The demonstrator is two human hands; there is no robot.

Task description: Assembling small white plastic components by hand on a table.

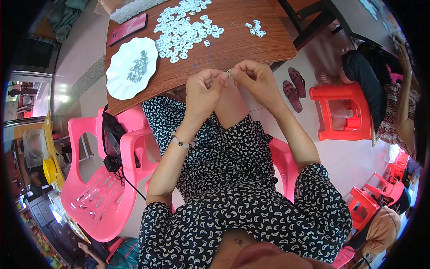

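Note:
My left hand (204, 89) and my right hand (253, 80) meet fingertip to fingertip just in front of the wooden table (237, 45), pinching one small white plastic piece (229, 71) between them. A large heap of the same white pieces (183, 29) lies on the table ahead, with a smaller cluster (256, 28) to the right. On the table's left corner sits a white scalloped plate (130, 67) with small metal parts (138, 66) on it. A bead bracelet is on my left wrist.
A red phone (128, 28) lies at the table's far left. A pink plastic chair (101, 179) with a black bag stands on my left. A red stool (342, 112) and a pair of sandals (293, 87) are on the floor to the right, beside another seated person (380, 89).

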